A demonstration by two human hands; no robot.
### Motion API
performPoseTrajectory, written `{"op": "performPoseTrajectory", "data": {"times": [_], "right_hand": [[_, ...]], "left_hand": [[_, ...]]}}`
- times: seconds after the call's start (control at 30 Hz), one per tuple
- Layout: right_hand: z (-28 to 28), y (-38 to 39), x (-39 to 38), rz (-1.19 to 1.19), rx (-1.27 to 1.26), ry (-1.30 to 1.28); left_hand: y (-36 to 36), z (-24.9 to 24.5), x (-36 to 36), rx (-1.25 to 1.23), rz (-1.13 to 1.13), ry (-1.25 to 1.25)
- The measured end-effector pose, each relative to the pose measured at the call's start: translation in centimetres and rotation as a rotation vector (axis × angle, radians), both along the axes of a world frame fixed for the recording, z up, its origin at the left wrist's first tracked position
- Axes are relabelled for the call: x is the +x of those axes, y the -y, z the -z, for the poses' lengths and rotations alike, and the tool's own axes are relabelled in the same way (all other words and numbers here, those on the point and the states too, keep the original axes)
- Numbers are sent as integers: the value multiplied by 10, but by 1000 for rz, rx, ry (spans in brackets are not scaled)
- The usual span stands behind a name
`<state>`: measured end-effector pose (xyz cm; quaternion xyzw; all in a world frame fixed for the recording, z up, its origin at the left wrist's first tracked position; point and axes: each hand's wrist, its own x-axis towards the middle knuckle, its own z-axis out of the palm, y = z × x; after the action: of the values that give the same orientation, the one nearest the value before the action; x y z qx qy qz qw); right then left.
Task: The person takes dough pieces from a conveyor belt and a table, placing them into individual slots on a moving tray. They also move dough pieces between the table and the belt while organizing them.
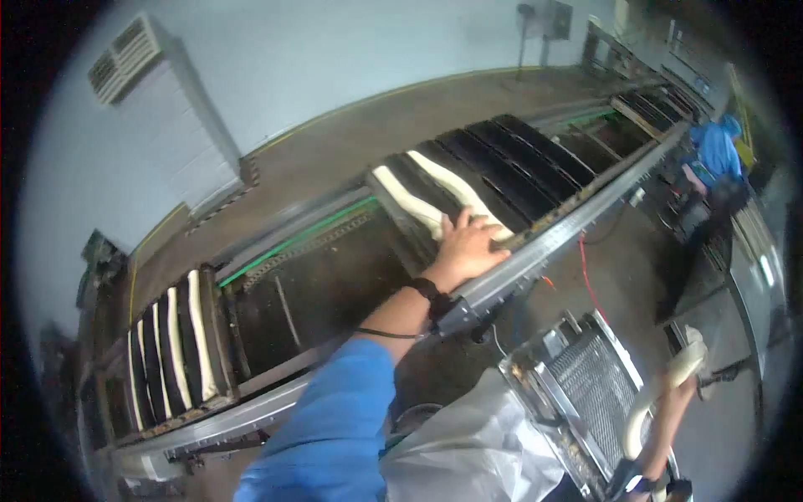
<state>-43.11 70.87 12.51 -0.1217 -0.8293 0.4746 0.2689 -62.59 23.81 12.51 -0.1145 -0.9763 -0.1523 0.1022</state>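
Note:
My left hand point(473, 245) lies with spread fingers over the near ends of two long pale dough strips in a black slotted tray point(519, 163). One strip point(408, 201) runs left of the hand, the other point(452, 182) passes under the fingertips. At the lower right, my right hand point(673, 391) is closed round a drooping length of pale dough point(644, 410), whose upper end rises above the hand. Below the right hand the dough hangs in a curve along the forearm. Other slots of the tray hold no dough.
A metal-railed conveyor point(535, 259) runs diagonally across. Another tray with several dough strips point(174, 351) is at the left. A machine with a mesh belt point(594, 389) stands at the lower right. A co-worker in blue point(715, 155) is at the far right.

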Motion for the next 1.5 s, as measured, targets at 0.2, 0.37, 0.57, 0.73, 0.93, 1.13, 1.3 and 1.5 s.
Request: {"op": "performPoseTrajectory", "data": {"times": [0.2, 0.37, 0.57, 0.73, 0.93, 1.13, 1.3, 1.5], "right_hand": [[-167, 46, -35, -641, -576, -402], [-191, 126, -57, -735, -353, -317], [-28, 21, -29, -408, 101, 163], [49, -54, 85, 170, 1209, 923], [78, -123, 185, 334, 858, 973], [53, -77, 167, 360, 1052, 925], [-11, -112, 100, 250, 265, 302], [-206, 31, -9, -533, -525, -349]], "left_hand": [[0, 17, -14, 131, 48, -34], [1, 30, -23, 157, -8, -30], [20, 30, -20, -4, 8, 56], [25, 36, -23, 58, 120, 3], [4, 12, -6, 78, 5, 122], [0, 20, -15, 87, -6, 100], [-1, 21, -17, 120, -1, 74], [2, 22, -18, 91, 1, 87]]}}
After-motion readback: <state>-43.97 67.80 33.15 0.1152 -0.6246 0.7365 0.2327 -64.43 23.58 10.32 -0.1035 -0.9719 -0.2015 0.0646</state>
